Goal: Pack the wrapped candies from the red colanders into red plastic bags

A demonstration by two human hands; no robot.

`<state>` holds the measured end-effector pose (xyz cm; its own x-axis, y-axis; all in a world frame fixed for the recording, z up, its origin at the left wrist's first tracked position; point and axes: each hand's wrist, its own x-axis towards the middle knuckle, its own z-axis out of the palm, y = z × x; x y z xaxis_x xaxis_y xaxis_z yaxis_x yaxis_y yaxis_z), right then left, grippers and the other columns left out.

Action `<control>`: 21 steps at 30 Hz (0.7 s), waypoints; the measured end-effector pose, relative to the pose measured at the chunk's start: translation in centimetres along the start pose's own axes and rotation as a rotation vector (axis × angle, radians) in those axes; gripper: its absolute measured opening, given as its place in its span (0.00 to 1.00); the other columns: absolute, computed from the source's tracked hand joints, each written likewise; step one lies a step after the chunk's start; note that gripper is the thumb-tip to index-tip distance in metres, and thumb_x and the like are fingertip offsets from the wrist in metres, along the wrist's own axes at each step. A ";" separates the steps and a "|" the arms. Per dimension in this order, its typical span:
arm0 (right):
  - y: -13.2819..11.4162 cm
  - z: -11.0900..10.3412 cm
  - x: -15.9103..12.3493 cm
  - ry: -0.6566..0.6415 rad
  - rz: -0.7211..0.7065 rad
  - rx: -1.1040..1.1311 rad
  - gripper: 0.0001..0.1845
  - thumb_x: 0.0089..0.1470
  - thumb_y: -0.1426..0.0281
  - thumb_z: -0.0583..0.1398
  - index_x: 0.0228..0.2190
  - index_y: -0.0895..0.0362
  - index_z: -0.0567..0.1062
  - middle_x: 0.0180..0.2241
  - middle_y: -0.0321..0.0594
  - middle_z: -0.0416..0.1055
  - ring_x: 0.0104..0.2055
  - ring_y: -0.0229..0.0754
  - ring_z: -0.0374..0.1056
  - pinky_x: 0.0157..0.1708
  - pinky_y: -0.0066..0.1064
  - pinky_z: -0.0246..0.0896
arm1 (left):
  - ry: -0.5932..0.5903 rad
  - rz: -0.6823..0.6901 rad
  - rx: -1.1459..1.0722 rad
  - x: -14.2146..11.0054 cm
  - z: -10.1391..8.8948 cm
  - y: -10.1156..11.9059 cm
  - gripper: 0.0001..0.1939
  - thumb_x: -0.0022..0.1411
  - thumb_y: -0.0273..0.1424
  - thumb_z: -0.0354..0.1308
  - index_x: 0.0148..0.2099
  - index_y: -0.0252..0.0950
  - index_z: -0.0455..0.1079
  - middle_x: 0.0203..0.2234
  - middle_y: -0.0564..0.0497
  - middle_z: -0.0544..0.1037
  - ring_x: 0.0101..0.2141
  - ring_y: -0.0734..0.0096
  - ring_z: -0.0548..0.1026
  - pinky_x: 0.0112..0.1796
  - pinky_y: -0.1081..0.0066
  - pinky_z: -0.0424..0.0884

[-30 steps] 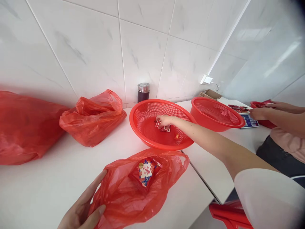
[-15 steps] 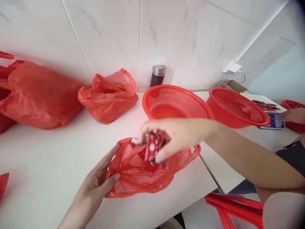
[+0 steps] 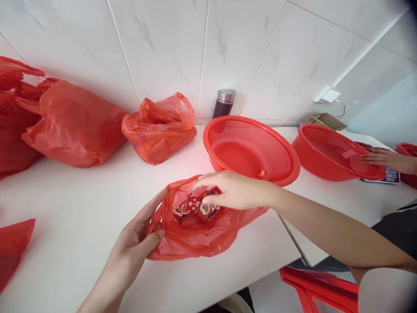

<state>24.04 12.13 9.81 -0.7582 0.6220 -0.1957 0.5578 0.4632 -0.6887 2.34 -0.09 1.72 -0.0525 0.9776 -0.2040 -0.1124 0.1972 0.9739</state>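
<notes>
A: Near end first. What did we have?

B: Our left hand (image 3: 137, 237) pinched the near rim of one open red bag (image 3: 195, 234) lying flat on the white counter (image 3: 81, 217). Thumb and fingers were closed on the plastic.

A: And the right?

B: Our right hand (image 3: 233, 191) sat over the bag mouth, fingers clenched on small red printed packets (image 3: 195, 205). We saw at least two in the grip, but couldn't get an exact count. They were at the bag opening, partly inside it.

A: Anything else close by?

B: One scrap of red plastic (image 3: 13, 243) at the left edge and one red stool (image 3: 322, 289) below the counter edge, bottom right.

A: Mid range?

B: Two red mesh baskets. The nearer basket (image 3: 280, 143) stood just behind the bag, with one small red item (image 3: 262, 174) on its inner wall near the front. The second basket (image 3: 325, 154) stood to its right, apart from it.

A: Whose hand was on that one?

B: Another person's hand (image 3: 379, 158), one only, resting open at its right rim.

A: Far end?

B: Against the tiled wall we counted one knotted small bag (image 3: 159, 128), two large stuffed bags (image 3: 71, 124) left of it, one dark flask (image 3: 224, 103) with a steel cap, and one cardboard box (image 3: 327, 121) in the corner.
</notes>
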 end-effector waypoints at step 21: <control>10.9 -9.5 -1.7 -0.016 0.507 -0.387 0.07 0.51 0.69 0.61 0.27 0.55 0.66 0.28 0.36 0.71 0.30 0.39 0.69 0.28 0.28 0.58 | 0.227 0.060 0.468 1.5 -3.1 -0.7 0.30 0.54 0.51 0.58 0.58 0.49 0.62 0.40 0.50 0.73 0.26 0.70 0.72 0.23 0.72 0.71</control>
<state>34.64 22.12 9.24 -0.3709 0.8160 -0.4435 0.9281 0.3096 -0.2066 -0.77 0.95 0.42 -0.2645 0.9578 -0.1122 0.3503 0.2038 0.9142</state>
